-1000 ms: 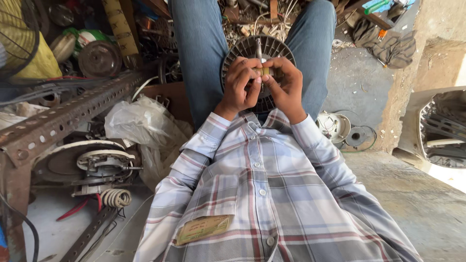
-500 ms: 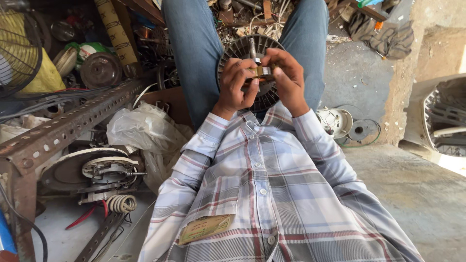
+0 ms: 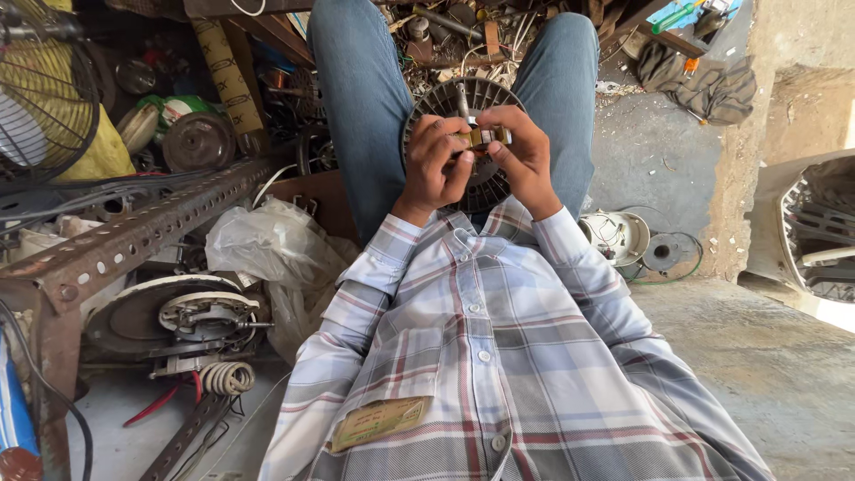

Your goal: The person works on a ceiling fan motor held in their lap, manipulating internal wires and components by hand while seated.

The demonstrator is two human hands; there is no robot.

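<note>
I sit with my jeans-clad knees apart and a round dark finned motor part [image 3: 463, 102] with a centre shaft rests between my thighs. Above it, both hands pinch a small brass-coloured ring-like piece [image 3: 485, 136]. My left hand [image 3: 436, 165] grips its left side with thumb and fingers curled. My right hand [image 3: 525, 151] holds its right side from above. My plaid shirt fills the lower part of the view.
A rusty perforated angle-iron frame [image 3: 134, 236] runs along the left, with a fan guard [image 3: 40, 98], a crumpled plastic bag [image 3: 267, 245], a motor housing [image 3: 178, 316] and a coil spring [image 3: 227, 379] near it. A white round cap [image 3: 619, 236] lies right of my leg. Concrete wall stands at right.
My hands and the small brass piece stay above the motor part, with only slight finger shifts. The view has tilted a little.
</note>
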